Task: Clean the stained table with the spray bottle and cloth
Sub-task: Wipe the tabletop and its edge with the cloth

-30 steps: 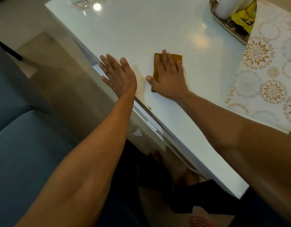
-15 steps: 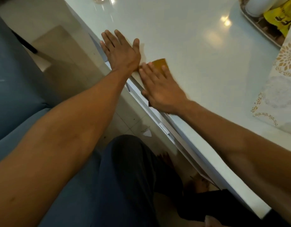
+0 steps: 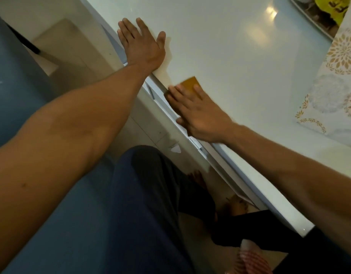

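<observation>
Flat on the white table [image 3: 220,56], near its front edge, the left hand [image 3: 143,46] is laid with straight, slightly spread fingers and nothing held. Just beside it, closer to the person along the same edge, the right hand [image 3: 198,113] is pressed palm-down on a folded mustard-yellow cloth [image 3: 190,84]; its fingers are straight and together, and only the far corner of the cloth can be seen past the fingertips. The 2 hands are kept apart by a short strip of bare tabletop. The cloth is set right at the table's rim, partly covered by the hand.

At the right, a patterned table runner [image 3: 336,86] with gold and grey flower rings is spread over the top. In the far right corner, part of a tray [image 3: 309,18] is seen, with a yellow packet [image 3: 334,6] in it. Below the edge, dark trousers [image 3: 147,204] and a blue seat [image 3: 75,224] are visible. No spray bottle can be made out.
</observation>
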